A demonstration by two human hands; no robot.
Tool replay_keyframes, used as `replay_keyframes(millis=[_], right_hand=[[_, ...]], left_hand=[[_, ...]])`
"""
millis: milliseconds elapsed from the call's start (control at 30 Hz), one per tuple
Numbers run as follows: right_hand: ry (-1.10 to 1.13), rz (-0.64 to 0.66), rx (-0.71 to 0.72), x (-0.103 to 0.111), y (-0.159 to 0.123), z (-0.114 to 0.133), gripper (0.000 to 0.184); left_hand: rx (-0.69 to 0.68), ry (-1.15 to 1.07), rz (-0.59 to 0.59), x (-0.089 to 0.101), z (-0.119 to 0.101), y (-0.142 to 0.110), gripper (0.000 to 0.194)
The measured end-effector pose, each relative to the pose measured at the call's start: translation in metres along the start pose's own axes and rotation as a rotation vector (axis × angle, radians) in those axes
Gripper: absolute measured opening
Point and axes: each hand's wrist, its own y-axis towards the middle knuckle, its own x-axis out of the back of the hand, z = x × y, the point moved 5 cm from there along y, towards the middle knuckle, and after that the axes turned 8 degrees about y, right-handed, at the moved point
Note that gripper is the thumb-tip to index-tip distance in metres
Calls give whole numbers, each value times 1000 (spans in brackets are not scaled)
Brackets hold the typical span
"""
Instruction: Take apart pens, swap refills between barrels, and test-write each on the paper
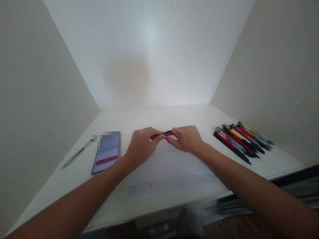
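Observation:
A slim pen with blue and red on its barrel is held level between my two hands, above the far part of a paper sheet. My left hand pinches its left end, and the fingers hide much of that end. My right hand grips the other end between thumb and fingers. Beneath my hands lies the white paper, with a band of small dark and reddish marks along its near edge and more marks near its far edge.
Left of my hands lies a phone with its screen lit. A clear pen rests farther left. On the right, several pens in black, red and yellow lie in a pile. Walls enclose the white tabletop on three sides.

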Motion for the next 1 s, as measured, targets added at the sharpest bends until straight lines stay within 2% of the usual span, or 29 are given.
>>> replay_keyframes(millis=[100, 233, 300, 400, 433, 600, 667, 767, 833, 900, 1000], right_hand=[[-6, -17, 5, 1, 3, 0, 62], [-18, -39, 27, 7, 5, -9, 65], [-41, -63, -29, 10, 4, -26, 67], [-57, -147, -207, 14, -1, -61, 65], [-25, -184, -232, 15, -2, -69, 62], [415, -448, -100, 18, -5, -73, 53], [649, -490, -165, 13, -5, -77, 57], [1103, -398, -368, -9, -5, -89, 64], [1379, -299, -452, -22, -5, -93, 61], [1572, -211, -482, -29, -6, -92, 50], [1727, -101, -465, -29, -6, -85, 30]], left_hand=[[-29, 35, 13, 4, -7, 2, 17], [60, -9, 19, 13, -9, 5, 15], [150, -7, -16, 24, -4, 8, 15], [298, 56, -119, 40, 15, 13, 19], [298, 96, -109, 41, 21, 15, 20], [70, 376, 173, 17, 49, 17, 25], [52, 459, 286, 8, 59, 14, 26], [38, 485, 452, 1, 64, 9, 27], [27, 462, 510, 0, 62, 6, 29], [41, 457, 534, -1, 61, 4, 31], [87, 491, 553, -1, 66, 1, 32]])
